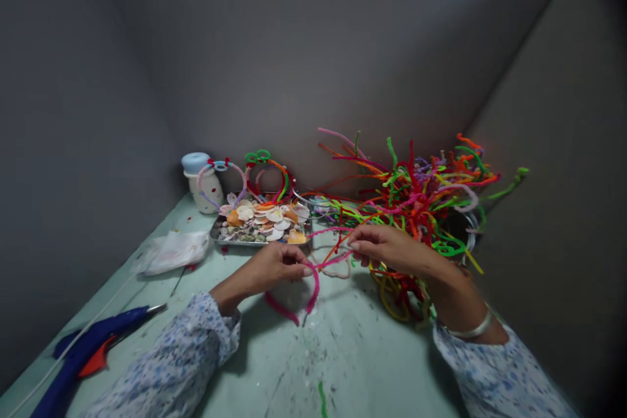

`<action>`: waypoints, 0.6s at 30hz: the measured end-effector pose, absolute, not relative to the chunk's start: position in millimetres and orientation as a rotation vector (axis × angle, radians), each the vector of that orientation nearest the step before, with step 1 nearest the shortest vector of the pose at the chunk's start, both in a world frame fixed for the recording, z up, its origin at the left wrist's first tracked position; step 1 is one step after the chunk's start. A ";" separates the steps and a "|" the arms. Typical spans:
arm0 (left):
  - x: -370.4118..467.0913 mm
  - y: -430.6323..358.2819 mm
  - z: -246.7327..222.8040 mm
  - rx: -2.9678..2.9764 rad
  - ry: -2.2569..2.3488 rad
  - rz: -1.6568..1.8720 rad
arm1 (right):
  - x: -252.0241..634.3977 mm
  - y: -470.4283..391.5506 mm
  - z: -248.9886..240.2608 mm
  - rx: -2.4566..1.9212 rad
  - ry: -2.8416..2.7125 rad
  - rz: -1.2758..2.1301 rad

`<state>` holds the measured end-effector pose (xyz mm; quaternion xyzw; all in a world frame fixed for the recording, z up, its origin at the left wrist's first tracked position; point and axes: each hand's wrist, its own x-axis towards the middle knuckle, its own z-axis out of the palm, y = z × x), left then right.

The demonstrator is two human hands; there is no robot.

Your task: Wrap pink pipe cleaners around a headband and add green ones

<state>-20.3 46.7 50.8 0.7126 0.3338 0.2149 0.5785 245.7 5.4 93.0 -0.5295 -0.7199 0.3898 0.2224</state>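
Note:
A bright pink pipe cleaner (337, 258) stretches between my two hands above the table. Its lower part is bent into a pointed loop (313, 297) that hangs under my left hand (279, 264), whose thumb and fingers pinch it. My right hand (385, 247) is closed at the fingertips on the pink strand, near a tangled heap of coloured pipe cleaners (416, 202). An orange strand (337, 245) crosses behind the pink one. Just behind my left hand stands a metal tray (245, 243) of shells (274, 219).
A blue glue gun (98, 339) with a red trigger lies at the left, its cord across the table (274, 379). Behind it are a plastic packet (176, 251) and a white jar (203, 189) with a blue lid. Pipe-cleaner rings (268, 176) stand by the tray. Walls enclose the back and sides.

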 end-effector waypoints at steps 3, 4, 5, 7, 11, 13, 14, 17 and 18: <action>-19.8 46.6 46.7 1.599 0.849 0.638 | 263.3 9.6 79.9 -1.606 -1.947 0.986; -18.0 46.7 46.7 1.571 0.862 0.711 | 270.9 13.8 73.3 -1.689 -1.959 0.875; -16.0 46.6 47.4 1.535 0.872 0.783 | 278.9 19.4 66.4 -1.786 -1.923 0.704; -12.7 46.0 50.1 1.448 0.883 0.874 | 293.6 33.3 53.7 -1.915 -1.818 0.454; -12.8 44.9 54.0 1.306 0.901 0.965 | 304.8 51.1 48.1 -1.930 -1.777 0.337; -14.4 45.1 53.3 1.220 0.879 1.010 | 296.1 46.0 55.8 -1.907 -1.784 0.288; -14.7 45.0 52.4 1.167 0.851 1.029 | 287.9 39.8 60.7 -1.889 -1.791 0.252; -11.4 42.4 48.3 1.026 0.738 1.040 | 252.2 13.7 70.7 -1.737 -1.788 0.179; -8.9 40.4 46.5 1.000 0.707 1.021 | 238.7 5.0 70.7 -1.660 -1.815 0.292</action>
